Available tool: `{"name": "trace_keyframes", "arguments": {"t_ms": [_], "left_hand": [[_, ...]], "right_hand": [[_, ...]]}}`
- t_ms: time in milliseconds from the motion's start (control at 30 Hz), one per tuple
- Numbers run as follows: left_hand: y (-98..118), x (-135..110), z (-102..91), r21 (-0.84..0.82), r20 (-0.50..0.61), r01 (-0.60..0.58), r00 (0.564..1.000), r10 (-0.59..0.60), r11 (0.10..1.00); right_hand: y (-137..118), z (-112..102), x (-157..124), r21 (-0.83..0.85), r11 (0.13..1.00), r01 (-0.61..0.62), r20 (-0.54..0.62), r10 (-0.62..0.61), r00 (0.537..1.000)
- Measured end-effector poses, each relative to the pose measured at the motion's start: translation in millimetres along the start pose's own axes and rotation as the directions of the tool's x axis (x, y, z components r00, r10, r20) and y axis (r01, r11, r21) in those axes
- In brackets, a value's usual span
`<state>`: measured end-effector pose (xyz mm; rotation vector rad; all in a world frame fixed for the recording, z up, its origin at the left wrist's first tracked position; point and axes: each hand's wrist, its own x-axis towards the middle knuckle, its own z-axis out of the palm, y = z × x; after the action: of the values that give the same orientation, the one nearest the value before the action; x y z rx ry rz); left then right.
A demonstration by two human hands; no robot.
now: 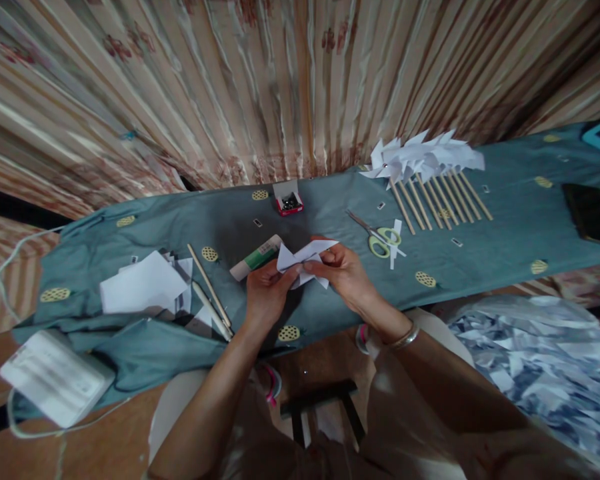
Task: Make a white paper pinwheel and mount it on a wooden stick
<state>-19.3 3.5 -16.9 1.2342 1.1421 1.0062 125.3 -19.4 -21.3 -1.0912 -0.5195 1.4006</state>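
Note:
A white paper pinwheel [305,257] with folded-in blades is held between both hands above the cloth. My left hand [267,293] pinches its left side, thumb near the centre. From the right, my right hand [347,273] grips it with thumb and fingers, also close to the middle. Just behind my left hand lies a glue stick [257,257] with a green label. A small red box [289,200] of dark metal pins stands open farther back. Green-handled scissors [377,237] rest right of my right hand, over thin paper strips [395,243].
Finished pinwheels [425,160] on wooden sticks lie in a row at the back right. Left are stacked paper sheets [145,283], a loose stick [207,280] and a pen [213,312]. A white box with a cable [57,377], a phone [591,212] and a bag of paper scraps [545,367] sit around.

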Motion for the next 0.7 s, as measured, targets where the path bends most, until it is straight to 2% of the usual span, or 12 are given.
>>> {"name": "trace_keyframes", "arguments": {"t_ms": [267,700], "left_hand": [[2.1,0.5,-1.2,0.032,0.005,-0.026,1.000,0.026,0.999],[-6.9,1.0,-3.4,0.122,0.004,-0.067,0.998,0.067,0.990]], "right_hand": [[1.9,-2.4,0.9,-0.029,1.000,0.009,0.035,-0.008,0.999],[2.1,-1.5,-0.1,-0.002,1.000,0.002,0.064,-0.001,0.998]]}}
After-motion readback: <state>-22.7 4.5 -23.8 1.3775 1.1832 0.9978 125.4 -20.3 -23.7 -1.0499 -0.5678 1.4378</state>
